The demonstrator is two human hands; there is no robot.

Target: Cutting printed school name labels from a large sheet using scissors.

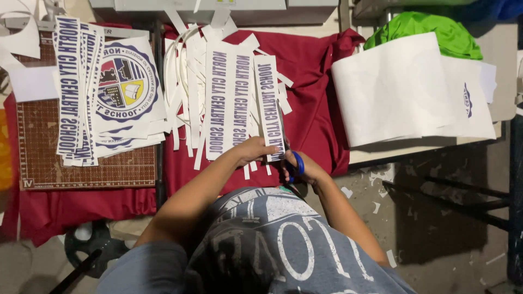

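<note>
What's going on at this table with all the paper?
A person is cutting printed paper into strips. The left hand holds a lettered strip on the red cloth, while the right hand works blue-handled scissors at its lower end. Cut strips and round emblem prints are piled on a brown cutting mat.

Your left hand [256,148] pinches a white, blue-lettered strip label [271,106]; round emblem labels [126,81] (stacked) lie far left.

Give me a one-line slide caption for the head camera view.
Left hand steadies a printed paper strip while right hand works blue-handled scissors over red cloth.
</note>
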